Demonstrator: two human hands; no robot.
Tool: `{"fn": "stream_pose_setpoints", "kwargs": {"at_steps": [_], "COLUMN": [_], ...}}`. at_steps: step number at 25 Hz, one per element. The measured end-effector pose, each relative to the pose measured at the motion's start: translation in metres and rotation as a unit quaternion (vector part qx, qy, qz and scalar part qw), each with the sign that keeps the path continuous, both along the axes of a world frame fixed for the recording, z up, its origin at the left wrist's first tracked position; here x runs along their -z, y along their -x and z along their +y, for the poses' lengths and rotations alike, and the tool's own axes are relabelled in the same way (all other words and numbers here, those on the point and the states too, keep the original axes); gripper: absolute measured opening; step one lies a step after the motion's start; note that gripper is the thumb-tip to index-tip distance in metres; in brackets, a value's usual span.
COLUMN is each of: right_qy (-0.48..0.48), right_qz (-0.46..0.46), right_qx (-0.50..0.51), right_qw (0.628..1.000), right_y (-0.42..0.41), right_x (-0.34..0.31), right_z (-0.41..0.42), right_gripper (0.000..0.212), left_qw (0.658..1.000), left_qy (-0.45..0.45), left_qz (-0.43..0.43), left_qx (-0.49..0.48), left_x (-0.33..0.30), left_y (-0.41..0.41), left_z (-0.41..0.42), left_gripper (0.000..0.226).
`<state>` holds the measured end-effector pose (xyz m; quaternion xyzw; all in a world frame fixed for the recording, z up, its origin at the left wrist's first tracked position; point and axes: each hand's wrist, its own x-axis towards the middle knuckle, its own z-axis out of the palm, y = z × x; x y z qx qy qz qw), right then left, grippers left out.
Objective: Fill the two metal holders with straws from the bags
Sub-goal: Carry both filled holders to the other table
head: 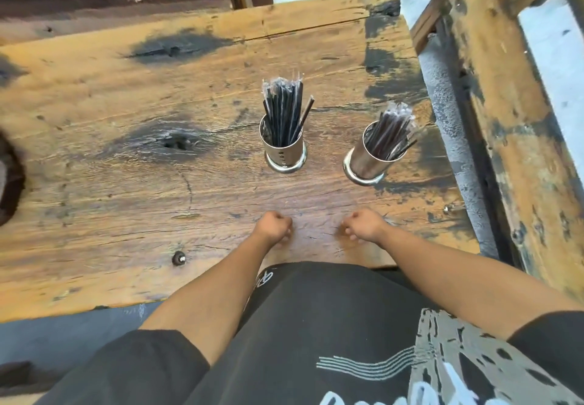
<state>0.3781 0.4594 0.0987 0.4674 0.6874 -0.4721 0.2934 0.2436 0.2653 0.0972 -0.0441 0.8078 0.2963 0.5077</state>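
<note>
Two metal holders stand upright on a worn wooden surface (pixel 126 158), and the left holder (pixel 283 151) serves here as the landmark. It is a shiny cylinder with a flared base ring, and a bundle of black straws (pixel 282 110) in clear wrappers stands in it, rising well above its rim, with one straw leaning out to the right. The right holder (pixel 368 159) sits near the left holder, to its right and slightly closer to the person, not touching it; it has the same shape and carries its own bundle of wrapped dark straws (pixel 393 131), which lean to the right and away from the person. Both hands rest on the surface nearer the person than the left holder, well apart from both holders. The left hand (pixel 274 225) lies almost straight in front of the left holder, fingers curled into a loose fist that holds nothing visible. The right hand (pixel 363 225) lies to the right of it, curled the same way, also gripping nothing visible. A dark knot (pixel 177 143) marks the wood to the left of the left holder, and a bolt head (pixel 179 258) sits further left and closer to the person.
</note>
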Motion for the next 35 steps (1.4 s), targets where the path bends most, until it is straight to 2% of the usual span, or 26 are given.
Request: {"fn": "stream_pose_setpoints", "kwargs": {"at_steps": [3,5,7,10,12,14,18,21,30,35], "right_qy": [-0.08,-0.139,-0.157,-0.133,-0.121,-0.125,-0.13,-0.131,-0.126,-0.132], "right_qz": [-0.031,-0.057,-0.046,0.069,0.151,0.185,0.217,0.242,0.271,0.283], "right_qx": [-0.047,-0.053,-0.016,0.092,0.159,0.187,0.212,0.226,0.237,0.219], "right_qw": [0.995,0.987,0.986,0.984,0.968,0.957,0.944,0.934,0.925,0.924], "right_y": [0.006,0.007,0.006,0.004,0.005,0.007,0.016,0.025,0.04,0.038], "right_x": [0.002,0.004,0.008,0.012,0.016,0.02,0.025,0.031,0.034,0.024], "right_z": [0.014,0.028,0.043,0.06,0.07,0.079,0.096,0.107,0.106,0.096], "right_gripper": [0.026,0.032,0.054,0.1,0.111,0.112,0.101,0.096,0.091,0.091], "left_qw": [0.998,0.995,0.992,0.989,0.988,0.984,0.963,0.956,0.949,0.949], "left_qy": [0.005,0.006,-0.006,-0.019,-0.025,-0.052,-0.161,-0.216,-0.226,-0.206], "left_qz": [0.063,0.096,0.106,0.114,0.116,0.124,0.174,0.15,0.121,0.153], "left_qx": [-0.015,-0.034,-0.066,-0.091,-0.1,-0.118,-0.128,-0.129,-0.184,-0.182], "left_x": [0.001,0.001,0.0,0.002,0.004,0.006,0.008,0.012,0.011,-0.003], "left_y": [0.02,0.034,0.047,0.066,0.076,0.084,0.097,0.105,0.114,0.099], "left_z": [0.004,0.012,0.022,0.034,0.04,0.049,0.067,0.076,0.089,0.08], "left_gripper": [0.012,0.028,0.047,0.082,0.101,0.112,0.103,0.102,0.094,0.081]}}
